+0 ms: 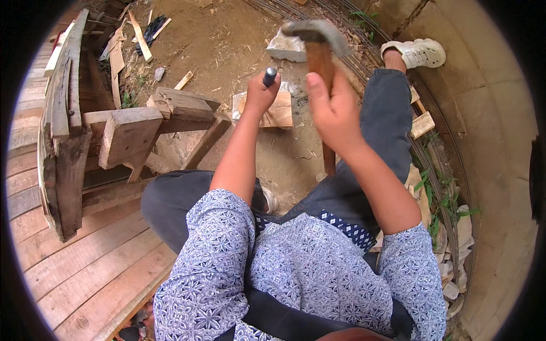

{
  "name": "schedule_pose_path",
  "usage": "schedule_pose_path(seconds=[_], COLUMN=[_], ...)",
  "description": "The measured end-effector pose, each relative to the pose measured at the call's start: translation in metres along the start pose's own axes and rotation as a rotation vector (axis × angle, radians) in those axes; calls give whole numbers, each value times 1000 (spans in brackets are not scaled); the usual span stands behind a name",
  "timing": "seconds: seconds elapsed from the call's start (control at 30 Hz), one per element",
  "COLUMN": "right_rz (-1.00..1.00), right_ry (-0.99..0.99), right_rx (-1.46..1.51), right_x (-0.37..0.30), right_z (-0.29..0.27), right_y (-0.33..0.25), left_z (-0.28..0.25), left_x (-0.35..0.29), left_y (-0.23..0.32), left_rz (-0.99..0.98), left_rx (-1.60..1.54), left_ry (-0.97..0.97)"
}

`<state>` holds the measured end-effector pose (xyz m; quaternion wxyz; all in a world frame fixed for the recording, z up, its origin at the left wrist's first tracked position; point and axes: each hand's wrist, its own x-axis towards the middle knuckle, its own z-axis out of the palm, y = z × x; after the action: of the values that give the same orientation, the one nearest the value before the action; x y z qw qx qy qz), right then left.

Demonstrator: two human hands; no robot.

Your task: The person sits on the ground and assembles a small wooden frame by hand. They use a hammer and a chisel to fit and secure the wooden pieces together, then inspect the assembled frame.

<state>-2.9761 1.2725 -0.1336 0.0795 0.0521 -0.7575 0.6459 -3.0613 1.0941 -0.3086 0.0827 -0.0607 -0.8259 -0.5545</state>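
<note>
My left hand point(263, 95) is closed around a chisel point(269, 76), its dark, metal-capped end pointing up; the lower end is hidden by the hand. Directly beneath it, a pale wooden block point(281, 110) lies on the ground. My right hand point(335, 111) grips a hammer point(319, 54) by its wooden handle. The grey metal head is raised to the right of the chisel and apart from it. Below my fist, the handle's lower end shows beside my thigh.
A whitish stone point(287, 46) lies beyond the block. On the left, a rough wooden trestle point(129, 133) stands by a plank deck point(102, 273). Long metal rods point(429, 159) run along the wall point(489, 142) at right. Wood scraps point(140, 37) litter the dirt.
</note>
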Motion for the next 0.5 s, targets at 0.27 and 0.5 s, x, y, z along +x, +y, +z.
schedule_pose_path(seconds=[0.27,0.5], right_rz=[52,201], right_ry=[-35,-110], right_rx=[-118,-156], right_x=[3,7], right_z=[-3,-4], right_y=[1,60], left_z=[2,-9], left_x=[-5,1], left_y=[-2,-7], left_rz=[-16,-126], left_rx=[89,-38], left_ry=[-28,38])
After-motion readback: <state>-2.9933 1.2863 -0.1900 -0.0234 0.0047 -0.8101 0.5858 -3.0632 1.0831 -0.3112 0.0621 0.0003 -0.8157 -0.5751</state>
